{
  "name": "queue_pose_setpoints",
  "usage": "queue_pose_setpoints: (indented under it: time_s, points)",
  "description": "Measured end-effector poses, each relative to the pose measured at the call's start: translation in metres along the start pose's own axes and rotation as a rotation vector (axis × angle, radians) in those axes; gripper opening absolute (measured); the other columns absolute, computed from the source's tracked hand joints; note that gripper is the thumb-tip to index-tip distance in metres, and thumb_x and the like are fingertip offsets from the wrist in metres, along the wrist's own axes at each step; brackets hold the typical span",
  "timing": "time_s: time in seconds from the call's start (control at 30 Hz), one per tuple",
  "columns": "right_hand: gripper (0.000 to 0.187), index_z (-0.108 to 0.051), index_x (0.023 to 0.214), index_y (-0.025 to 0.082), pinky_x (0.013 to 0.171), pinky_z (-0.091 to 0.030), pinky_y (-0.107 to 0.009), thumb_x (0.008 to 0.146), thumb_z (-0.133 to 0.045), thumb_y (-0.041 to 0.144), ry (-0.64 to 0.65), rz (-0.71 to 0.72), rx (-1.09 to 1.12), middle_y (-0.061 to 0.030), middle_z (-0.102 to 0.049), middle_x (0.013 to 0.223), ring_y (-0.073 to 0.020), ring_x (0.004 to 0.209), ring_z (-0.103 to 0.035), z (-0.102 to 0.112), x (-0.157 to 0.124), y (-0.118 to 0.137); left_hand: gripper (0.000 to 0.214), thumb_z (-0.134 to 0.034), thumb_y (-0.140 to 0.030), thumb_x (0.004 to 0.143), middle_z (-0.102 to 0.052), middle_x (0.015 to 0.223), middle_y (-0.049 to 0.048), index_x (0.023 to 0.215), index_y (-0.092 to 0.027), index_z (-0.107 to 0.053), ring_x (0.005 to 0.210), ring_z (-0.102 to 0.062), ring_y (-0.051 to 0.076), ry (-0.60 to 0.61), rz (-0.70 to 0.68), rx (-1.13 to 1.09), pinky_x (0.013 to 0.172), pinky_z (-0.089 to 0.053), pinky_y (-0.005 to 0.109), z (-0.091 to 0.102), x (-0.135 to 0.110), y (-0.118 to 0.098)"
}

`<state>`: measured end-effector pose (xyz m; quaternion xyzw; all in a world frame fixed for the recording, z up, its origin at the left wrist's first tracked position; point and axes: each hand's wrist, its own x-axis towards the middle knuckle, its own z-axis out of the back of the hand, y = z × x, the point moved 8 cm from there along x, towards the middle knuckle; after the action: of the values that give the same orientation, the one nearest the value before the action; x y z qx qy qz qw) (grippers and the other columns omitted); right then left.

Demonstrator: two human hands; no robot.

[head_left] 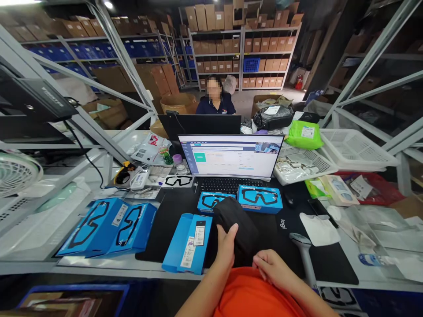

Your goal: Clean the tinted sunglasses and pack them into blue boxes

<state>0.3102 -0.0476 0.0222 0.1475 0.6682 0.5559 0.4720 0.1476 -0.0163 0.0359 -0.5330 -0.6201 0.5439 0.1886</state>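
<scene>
My left hand (226, 245) is wrapped around the near left side of a black soft case (239, 224), tilted above the desk mat. Close to the case's lower right end, my right hand (270, 267) has its fingers pinched together; what sits between them is hidden. An opened blue box (178, 240) with white labels lies left of my left hand. Beyond the case are two blue goggle boxes, one on the left (208, 201) partly covered by it and one on the right (259, 198).
More blue boxes (95, 224) lie at the left. A monitor (231, 156) and keyboard (228, 184) stand ahead. To the right are a mouse (288, 199), a barcode scanner (304, 251) and a white basket (306, 165). A person (216, 103) sits behind the monitors.
</scene>
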Motion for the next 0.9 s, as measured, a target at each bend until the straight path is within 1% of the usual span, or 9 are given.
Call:
queue_pose_setpoints:
  time_s: [0.17, 0.4, 0.47, 0.5, 0.57, 0.63, 0.77, 0.83, 0.9]
  points:
    - [0.054, -0.059, 0.065, 0.017, 0.041, -0.025, -0.021, 0.089, -0.051, 0.065, -0.011, 0.111, 0.063, 0.0062, -0.045, 0.043, -0.0076, 0.037, -0.034, 0.021, -0.018, 0.015, 0.08, -0.079, -0.025, 0.07, -0.055, 0.145, 0.0139, 0.142, -0.017, -0.044, 0.149, -0.029, 0.031, 0.01, -0.177, 0.273, 0.123, -0.022, 0.041, -0.003, -0.01, -0.009]
    - [0.056, -0.058, 0.064, 0.018, 0.035, -0.017, -0.02, 0.085, -0.054, 0.069, 0.08, 0.156, 0.101, 0.0068, -0.046, 0.039, -0.0056, 0.03, -0.031, 0.03, -0.009, 0.069, 0.07, -0.071, -0.027, 0.075, -0.056, 0.142, 0.0152, 0.14, -0.016, -0.045, 0.145, -0.036, 0.033, 0.023, -0.277, 0.463, 0.118, -0.032, 0.044, -0.015, -0.018, -0.047]
    - [0.054, -0.059, 0.064, 0.017, 0.034, -0.015, -0.02, 0.084, -0.056, 0.068, 0.114, 0.189, 0.14, 0.0065, -0.047, 0.039, -0.0054, 0.028, -0.03, 0.032, -0.005, 0.085, 0.076, -0.073, -0.026, 0.073, -0.056, 0.142, 0.0159, 0.142, -0.016, -0.042, 0.142, -0.04, 0.035, 0.029, -0.304, 0.53, 0.118, -0.032, 0.046, -0.019, -0.019, -0.051]
    - [0.053, -0.058, 0.064, 0.018, 0.035, -0.015, -0.02, 0.084, -0.056, 0.067, 0.082, 0.22, 0.184, 0.0074, -0.045, 0.038, -0.0053, 0.028, -0.028, 0.038, -0.002, 0.094, 0.081, -0.074, -0.025, 0.071, -0.056, 0.142, 0.0166, 0.144, -0.016, -0.039, 0.14, -0.043, 0.036, 0.047, -0.314, 0.577, 0.117, -0.033, 0.048, -0.021, -0.021, -0.05]
    - [0.051, -0.058, 0.064, 0.019, 0.036, -0.018, -0.02, 0.084, -0.056, 0.066, -0.065, 0.28, 0.275, 0.0092, -0.04, 0.037, -0.0055, 0.03, -0.026, 0.057, 0.003, 0.108, 0.095, -0.077, -0.022, 0.066, -0.052, 0.145, 0.0179, 0.149, -0.015, -0.031, 0.136, -0.047, 0.036, 0.144, -0.341, 0.687, 0.115, -0.036, 0.049, -0.029, -0.026, -0.041]
    - [0.049, -0.059, 0.065, 0.019, 0.039, -0.023, -0.02, 0.084, -0.055, 0.064, -0.212, 0.3, 0.262, 0.0087, -0.041, 0.039, -0.0062, 0.032, -0.028, 0.075, 0.009, 0.119, 0.106, -0.078, -0.019, 0.061, -0.047, 0.15, 0.0174, 0.153, -0.017, -0.025, 0.138, -0.045, 0.035, 0.309, -0.395, 0.793, 0.116, -0.036, 0.048, -0.038, -0.033, -0.029]
    - [0.047, -0.061, 0.06, 0.019, 0.044, -0.031, -0.023, 0.087, -0.054, 0.056, -0.334, 0.233, -0.111, 0.0036, -0.05, 0.044, -0.0097, 0.038, -0.042, 0.087, 0.028, 0.13, 0.108, -0.077, -0.018, 0.057, -0.048, 0.15, 0.0133, 0.154, -0.023, -0.03, 0.137, -0.046, 0.035, 0.64, -0.481, 0.973, 0.116, -0.037, 0.047, -0.051, -0.043, -0.014]
    - [0.046, -0.059, 0.055, 0.019, 0.046, -0.032, -0.024, 0.087, -0.057, 0.052, -0.385, 0.211, -0.216, 0.0027, -0.05, 0.045, -0.011, 0.042, -0.045, 0.088, 0.036, 0.132, 0.107, -0.077, -0.018, 0.056, -0.051, 0.147, 0.0123, 0.153, -0.024, -0.032, 0.134, -0.05, 0.034, 0.726, -0.488, 1.0, 0.115, -0.038, 0.047, -0.051, -0.042, -0.011]
    - [0.044, -0.059, 0.055, 0.019, 0.048, -0.033, -0.024, 0.088, -0.059, 0.05, -0.393, 0.211, -0.232, 0.0022, -0.053, 0.047, -0.0113, 0.044, -0.047, 0.085, 0.039, 0.13, 0.104, -0.074, -0.016, 0.056, -0.049, 0.149, 0.0114, 0.152, -0.024, -0.034, 0.136, -0.048, 0.033, 0.724, -0.473, 0.963, 0.117, -0.036, 0.045, -0.047, -0.036, -0.009]
